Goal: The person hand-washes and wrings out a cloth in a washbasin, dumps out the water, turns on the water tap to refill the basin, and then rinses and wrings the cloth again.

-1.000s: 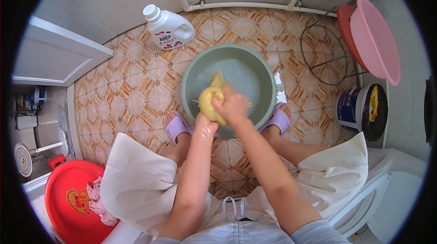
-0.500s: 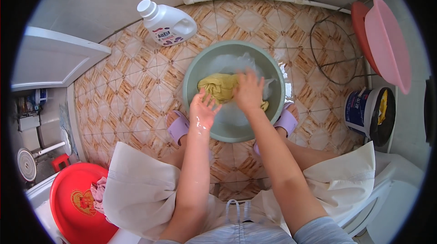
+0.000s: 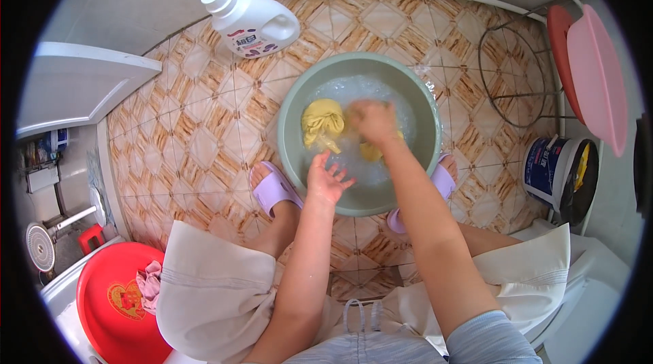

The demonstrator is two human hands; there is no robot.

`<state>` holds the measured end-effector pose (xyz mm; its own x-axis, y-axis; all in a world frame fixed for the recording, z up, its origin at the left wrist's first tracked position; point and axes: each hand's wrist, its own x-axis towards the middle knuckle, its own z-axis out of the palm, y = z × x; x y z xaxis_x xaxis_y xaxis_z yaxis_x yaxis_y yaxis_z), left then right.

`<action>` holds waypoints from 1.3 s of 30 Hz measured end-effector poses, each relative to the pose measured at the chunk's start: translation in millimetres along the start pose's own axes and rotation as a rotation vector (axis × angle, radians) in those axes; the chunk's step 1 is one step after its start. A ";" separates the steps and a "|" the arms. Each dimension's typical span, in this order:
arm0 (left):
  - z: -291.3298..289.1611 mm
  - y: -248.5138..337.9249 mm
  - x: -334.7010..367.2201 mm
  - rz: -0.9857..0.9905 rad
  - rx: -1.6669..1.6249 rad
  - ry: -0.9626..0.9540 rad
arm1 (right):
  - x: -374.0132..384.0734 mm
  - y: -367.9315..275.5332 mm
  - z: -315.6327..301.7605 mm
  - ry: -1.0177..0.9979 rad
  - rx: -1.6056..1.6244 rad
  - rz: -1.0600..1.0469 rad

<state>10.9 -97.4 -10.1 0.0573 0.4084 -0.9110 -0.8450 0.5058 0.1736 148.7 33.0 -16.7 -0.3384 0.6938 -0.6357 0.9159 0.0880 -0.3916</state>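
Observation:
A green-grey basin [image 3: 291, 160] of sudsy water stands on the floor between my feet. Bunched yellow cloth [image 3: 322, 118] lies in its left half, partly above the water. A second yellow patch shows beneath my right wrist; whether it belongs to the same cloth is hidden. Palm up, my left hand [image 3: 328, 179] hovers over the basin's near side, just below the cloth, fingers spread and holding nothing. Over the middle of the water is my right hand [image 3: 372, 119], right of the cloth bunch. Motion smears its fingers, so any grip is unclear.
A white detergent bottle [image 3: 255, 27] stands beyond the basin at left. At right are a wire stand [image 3: 484, 82], a pink basin [image 3: 595, 78] and a dark bucket [image 3: 544, 170]. A red basin [image 3: 102, 296] with pink cloth sits near left. Pipes run along the far wall.
The yellow cloth has gone from a wide heap to a tighter bunch at left. My left hand has shifted right and nearer me. The water looks more stirred and sudsy.

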 end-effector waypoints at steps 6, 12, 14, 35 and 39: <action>12.0 -18.1 -11.2 -0.211 -0.103 -0.023 | -19.6 21.9 64.4 0.711 0.026 0.196; -7.6 -2.3 -9.3 -0.049 -0.150 -0.290 | -105.2 -68.2 42.2 0.409 0.463 -0.098; -23.0 3.7 7.0 0.112 -0.153 -0.540 | -143.3 -95.6 37.8 0.530 0.649 -0.231; 50.9 2.1 -53.5 0.436 0.186 -0.147 | -96.1 23.4 18.8 1.142 0.880 0.144; 43.2 18.0 -56.5 0.717 0.366 0.053 | -87.8 38.8 30.7 1.070 1.270 -0.063</action>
<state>15.4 -78.5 60.7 -0.4659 0.6958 -0.5467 -0.4387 0.3549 0.8256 207.3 -46.4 3.5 0.4169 0.9039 -0.0951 -0.0222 -0.0945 -0.9953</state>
